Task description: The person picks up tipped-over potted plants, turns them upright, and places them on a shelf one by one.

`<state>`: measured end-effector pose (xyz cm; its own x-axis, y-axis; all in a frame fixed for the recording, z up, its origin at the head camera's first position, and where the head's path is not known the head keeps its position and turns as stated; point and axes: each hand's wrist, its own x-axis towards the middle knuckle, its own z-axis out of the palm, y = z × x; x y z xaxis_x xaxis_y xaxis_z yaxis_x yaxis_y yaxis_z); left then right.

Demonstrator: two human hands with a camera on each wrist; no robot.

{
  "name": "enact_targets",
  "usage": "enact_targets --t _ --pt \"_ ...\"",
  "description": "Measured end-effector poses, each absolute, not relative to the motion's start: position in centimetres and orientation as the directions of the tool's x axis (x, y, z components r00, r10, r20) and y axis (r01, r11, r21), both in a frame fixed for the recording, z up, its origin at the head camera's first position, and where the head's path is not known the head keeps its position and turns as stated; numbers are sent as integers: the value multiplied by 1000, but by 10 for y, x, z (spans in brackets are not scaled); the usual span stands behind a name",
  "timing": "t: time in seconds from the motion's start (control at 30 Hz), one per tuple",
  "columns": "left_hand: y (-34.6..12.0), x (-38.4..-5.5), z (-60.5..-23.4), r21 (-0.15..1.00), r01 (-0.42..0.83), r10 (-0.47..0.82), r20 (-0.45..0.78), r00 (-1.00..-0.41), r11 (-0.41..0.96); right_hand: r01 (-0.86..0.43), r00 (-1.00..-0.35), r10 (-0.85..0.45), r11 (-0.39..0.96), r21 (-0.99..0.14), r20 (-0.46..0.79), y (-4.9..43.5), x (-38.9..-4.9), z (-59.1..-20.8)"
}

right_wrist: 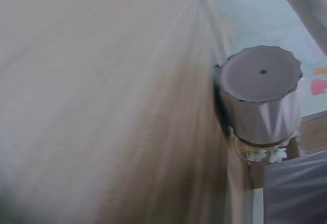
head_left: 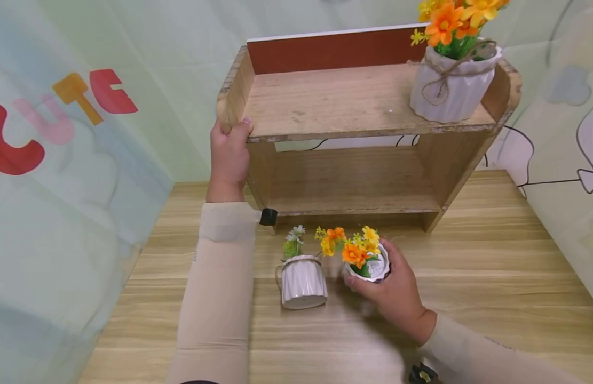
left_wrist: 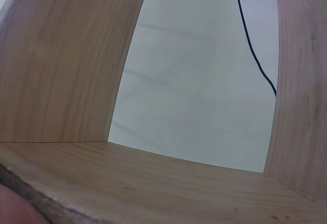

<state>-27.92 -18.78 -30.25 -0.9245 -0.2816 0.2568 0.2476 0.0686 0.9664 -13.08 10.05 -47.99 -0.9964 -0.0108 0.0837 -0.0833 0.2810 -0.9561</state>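
Observation:
My left hand (head_left: 230,160) grips the left side of a small wooden shelf (head_left: 325,101), its thumb on the edge of the top board. Seen from the left wrist, the shelf's boards (left_wrist: 61,65) frame a pale backdrop, with a bit of finger at the lower left. My right hand (head_left: 399,293) holds a white flowerpot (head_left: 384,266) with orange and yellow flowers (head_left: 356,255), thumb and fingers curled round it. Left of that, another white fluted pot (head_left: 303,282) with small white flowers (head_left: 296,233) lies tipped over, its base (right_wrist: 261,73) facing the right wrist camera.
A third white pot (head_left: 452,88) with a twine bow and orange flowers stands on the right end of the shelf's top board. The shelf stands at the back of a wood-grain table (head_left: 507,277). Behind hangs a printed cloth backdrop (head_left: 147,48) with coloured letters.

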Motion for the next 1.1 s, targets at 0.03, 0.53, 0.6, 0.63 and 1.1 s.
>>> enact_targets --t 0.03,0.53,0.6,0.63,1.1 --pt "-188 -279 -303 966 250 -281 259 -924 66 -81 -997 -9 284 -955 82 101 -132 -478" --pt "-189 -281 -304 964 253 -277 266 -923 83 -90 -995 6 269 -959 95 105 -138 -453" --pt "-189 -281 -304 964 255 -278 267 -923 79 -94 -995 1 277 -956 98 106 -138 -449" --pt "-189 -281 -304 964 255 -278 267 -923 77 -95 -995 0 283 -954 100 106 -138 -448" --pt "-189 -280 -304 964 257 -272 266 -925 69 -172 -985 -55 218 -961 164 107 -139 -411"
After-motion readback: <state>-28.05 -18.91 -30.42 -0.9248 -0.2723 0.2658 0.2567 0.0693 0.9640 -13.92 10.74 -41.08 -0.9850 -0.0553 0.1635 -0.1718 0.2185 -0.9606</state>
